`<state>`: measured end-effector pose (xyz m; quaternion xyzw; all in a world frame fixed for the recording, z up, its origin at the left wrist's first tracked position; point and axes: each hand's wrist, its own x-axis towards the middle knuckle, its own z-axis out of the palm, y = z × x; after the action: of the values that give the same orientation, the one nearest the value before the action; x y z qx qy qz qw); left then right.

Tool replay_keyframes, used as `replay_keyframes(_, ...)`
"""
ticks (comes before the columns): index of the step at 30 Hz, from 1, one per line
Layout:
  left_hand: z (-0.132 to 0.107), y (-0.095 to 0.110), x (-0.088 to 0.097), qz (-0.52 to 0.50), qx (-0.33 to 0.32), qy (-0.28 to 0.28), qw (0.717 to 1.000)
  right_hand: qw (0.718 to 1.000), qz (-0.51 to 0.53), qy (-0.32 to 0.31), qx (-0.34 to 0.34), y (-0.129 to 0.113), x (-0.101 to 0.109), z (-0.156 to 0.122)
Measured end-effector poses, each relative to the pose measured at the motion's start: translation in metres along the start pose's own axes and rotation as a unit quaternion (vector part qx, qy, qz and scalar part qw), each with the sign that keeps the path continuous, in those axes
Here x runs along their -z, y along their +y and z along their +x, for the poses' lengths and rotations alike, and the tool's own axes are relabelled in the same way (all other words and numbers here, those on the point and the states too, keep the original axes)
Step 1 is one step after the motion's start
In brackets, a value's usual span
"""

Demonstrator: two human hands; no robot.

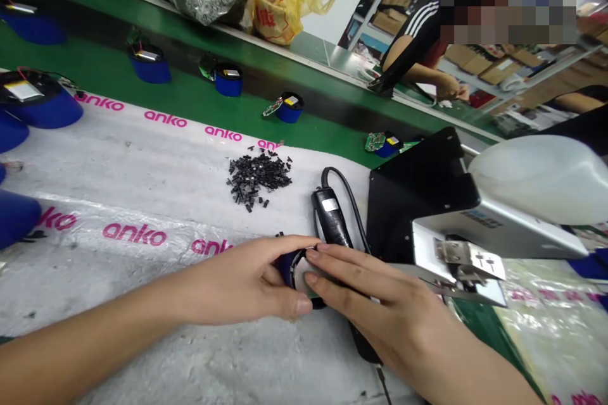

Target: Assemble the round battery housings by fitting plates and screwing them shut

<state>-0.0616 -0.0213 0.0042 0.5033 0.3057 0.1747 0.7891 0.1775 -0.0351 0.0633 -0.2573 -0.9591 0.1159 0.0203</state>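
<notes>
My left hand (247,278) is wrapped round a small blue round housing (285,267) with a black rim. A pale grey disc (301,273) shows inside its opening. The outstretched fingers of my right hand (380,294) lie flat on top of this disc; its thumb is hidden. Under and behind my right hand lies a black corded electric screwdriver (332,218), partly covered by it. A loose pile of small black parts (259,177) sits on the white sheet beyond my hands.
Several blue housings with wires and circuit boards, such as this one (228,81), line the green bench (190,85). At right stand a black and silver machine (418,183) and a translucent container (536,174). Behind are a yellow bag (280,0) and another person's hand (449,85).
</notes>
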Motion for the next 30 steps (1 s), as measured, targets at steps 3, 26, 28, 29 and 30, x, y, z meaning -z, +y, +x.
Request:
replay_keyframes(3, 0.003, -0.001, 0.000, -0.036, 0.005, 0.017, 0.999, 1.000, -0.023, 0.016, 0.008, -0.004, 0.003, 0.004)
replay_keyframes(26, 0.006, -0.001, -0.018, -0.048, 0.032, 0.125, 0.990, 0.972, 0.124, 0.147, -0.138, -0.010, -0.017, 0.011)
replay_keyframes(28, 0.007, 0.001, -0.017, -0.053, 0.047, 0.121, 0.990, 0.968, 0.138, 0.150, -0.145, -0.009, -0.018, 0.013)
replay_keyframes(29, 0.007, 0.002, -0.017, -0.054, 0.055, 0.120, 0.990, 0.966, 0.150, 0.147, -0.153, -0.009, -0.018, 0.013)
replay_keyframes(30, 0.008, 0.004, -0.018, -0.051, 0.061, 0.121, 0.990, 0.963, 0.161, 0.146, -0.161, -0.010, -0.017, 0.013)
